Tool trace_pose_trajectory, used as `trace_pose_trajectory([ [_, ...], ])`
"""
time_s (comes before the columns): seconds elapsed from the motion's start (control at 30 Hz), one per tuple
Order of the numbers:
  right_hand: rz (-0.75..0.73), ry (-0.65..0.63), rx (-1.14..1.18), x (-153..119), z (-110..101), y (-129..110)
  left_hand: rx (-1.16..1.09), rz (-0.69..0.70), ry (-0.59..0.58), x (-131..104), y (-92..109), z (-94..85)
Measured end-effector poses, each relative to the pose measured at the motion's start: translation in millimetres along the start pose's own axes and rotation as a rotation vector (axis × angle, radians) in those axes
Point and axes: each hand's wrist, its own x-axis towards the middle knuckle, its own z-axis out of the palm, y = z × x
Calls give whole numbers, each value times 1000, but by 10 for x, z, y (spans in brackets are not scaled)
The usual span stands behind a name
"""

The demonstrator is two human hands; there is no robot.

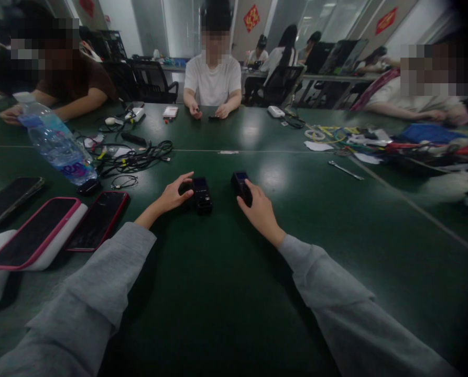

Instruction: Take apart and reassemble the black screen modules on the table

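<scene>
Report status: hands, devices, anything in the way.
Left hand open beside left black device, contact unclear. Right hand around near end of right black device. Cables beyond, not blocking.

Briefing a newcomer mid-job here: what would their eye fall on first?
Probably the two dark gadgets mid-table: the left gadget beside the left hand, the right gadget partly covered by the right hand. Next, the water bottle at left, beyond the pink-rimmed phone.
</scene>
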Motion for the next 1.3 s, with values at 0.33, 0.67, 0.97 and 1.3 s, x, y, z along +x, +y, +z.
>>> trace_pose_trajectory([
  [0.33, -75, -96, 16, -155, 112, -261, -154, 12, 75, -127, 341, 379],
  [0.67, -99, -128, 33, -221, 135, -275, 3, 51, 139, -148, 493, 513],
  [0.97, -94, -114, -18, -211, 177, -256, 8, 46, 93, -133, 499, 508],
  [1.3, -68, -101, -60, -237, 152, -287, 28, 52, 126, -109, 434, 556],
])
